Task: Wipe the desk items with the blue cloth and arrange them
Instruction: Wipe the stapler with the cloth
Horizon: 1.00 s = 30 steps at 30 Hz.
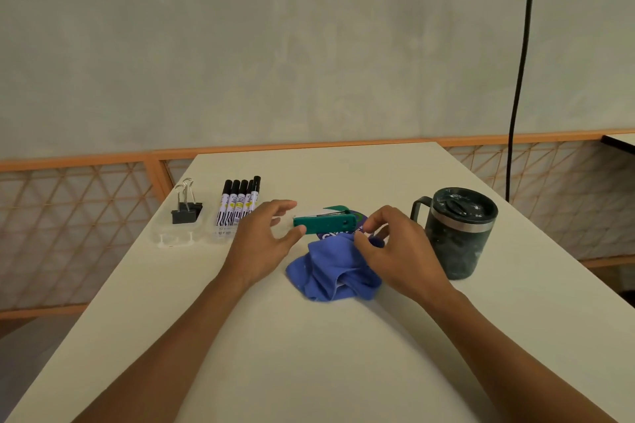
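Here the green stapler (324, 222) lies flat on the table (309, 354), between the two hands, and the blue cloth (330, 268) is crumpled just in front of it, touching its near side. The left hand (264, 237) has its fingers spread and nearly straight, with the thumb tip at the left end of the stapler. The right hand (395, 244) has its fingers curled at the right end, but I cannot tell if they pinch the stapler or only a fold of the cloth. The stapler looks stiff and rather light, with smooth plastic that may slip, so I think it is best held by the two long sides, near the middle. The cloth is soft and limp and can be gathered anywhere. I count one stapler, one cloth, one dark mug (457, 233) with a lid at the right, and five markers (238, 203) in a clear tray (178, 237). The binder clips (185, 209) appear to be two, though I am not sure.
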Each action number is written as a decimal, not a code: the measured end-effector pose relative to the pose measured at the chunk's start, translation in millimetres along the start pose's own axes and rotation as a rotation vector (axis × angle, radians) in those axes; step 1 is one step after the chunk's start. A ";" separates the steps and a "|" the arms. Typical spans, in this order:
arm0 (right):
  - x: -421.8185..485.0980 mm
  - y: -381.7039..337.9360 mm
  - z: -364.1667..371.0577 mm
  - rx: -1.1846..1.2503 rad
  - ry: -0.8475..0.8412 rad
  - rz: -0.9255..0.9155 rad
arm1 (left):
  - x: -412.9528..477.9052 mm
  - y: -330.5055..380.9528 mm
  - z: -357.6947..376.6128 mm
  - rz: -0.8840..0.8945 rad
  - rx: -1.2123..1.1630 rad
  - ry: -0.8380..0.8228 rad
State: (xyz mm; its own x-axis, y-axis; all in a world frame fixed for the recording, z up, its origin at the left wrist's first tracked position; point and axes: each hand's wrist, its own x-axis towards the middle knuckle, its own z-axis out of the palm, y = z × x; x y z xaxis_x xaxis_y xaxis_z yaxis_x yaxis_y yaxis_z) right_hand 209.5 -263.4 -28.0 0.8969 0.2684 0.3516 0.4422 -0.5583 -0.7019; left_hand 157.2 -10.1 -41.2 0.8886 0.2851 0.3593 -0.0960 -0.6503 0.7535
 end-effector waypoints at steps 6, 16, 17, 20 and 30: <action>1.6 3.9 2.0 0.018 -0.013 -0.020 | 31.4 1.0 21.8 -0.055 0.200 -0.145; 6.4 7.9 1.7 0.219 0.016 0.037 | 24.1 -3.0 26.4 0.042 0.187 0.080; 6.9 6.0 0.6 0.276 0.022 0.057 | 18.9 -1.1 23.9 0.086 0.176 0.112; 7.7 2.1 -1.6 0.358 -0.010 0.099 | 3.0 9.9 15.4 0.229 0.150 0.204; -5.8 -28.5 -10.3 0.892 -0.200 0.142 | -35.7 35.6 -9.0 0.443 0.135 0.383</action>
State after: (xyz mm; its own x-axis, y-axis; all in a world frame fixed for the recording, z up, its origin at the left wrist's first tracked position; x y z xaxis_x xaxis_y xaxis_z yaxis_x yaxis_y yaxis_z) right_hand 191.7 -257.2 -3.6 0.8912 0.4204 0.1703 0.0955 0.1930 -0.9765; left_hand 118.0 -37.2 -22.2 0.5495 0.1839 0.8150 -0.3402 -0.8417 0.4193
